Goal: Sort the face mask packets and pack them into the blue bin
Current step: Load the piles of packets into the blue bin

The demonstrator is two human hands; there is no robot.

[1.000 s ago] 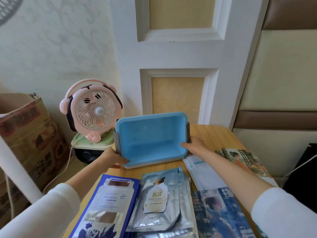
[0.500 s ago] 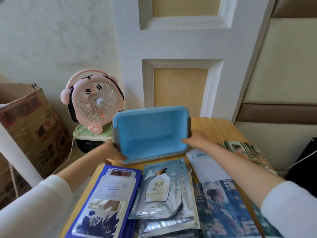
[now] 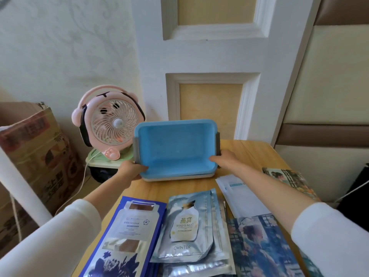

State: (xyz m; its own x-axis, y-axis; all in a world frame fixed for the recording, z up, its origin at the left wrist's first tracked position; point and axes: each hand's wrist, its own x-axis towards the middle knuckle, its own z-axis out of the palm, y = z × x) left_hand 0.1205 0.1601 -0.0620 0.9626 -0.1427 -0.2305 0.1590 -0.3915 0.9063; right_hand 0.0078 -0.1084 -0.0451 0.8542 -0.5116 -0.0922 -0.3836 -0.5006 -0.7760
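The bin (image 3: 175,148) stood tipped at the desk's (image 3: 249,152) far edge, its mouth facing the person. The left hand (image 3: 131,170) and right hand (image 3: 224,160) each gripped an end, fingers (image 3: 215,158) curled on its rim. It looked best to lay it flat, mouth up, short of the packets (image 3: 187,226) along the near edge, leaving room to sort.

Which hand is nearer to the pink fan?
Left. The left hand holds the blue bin at its left side, just below the fan; the right hand holds its opposite side.
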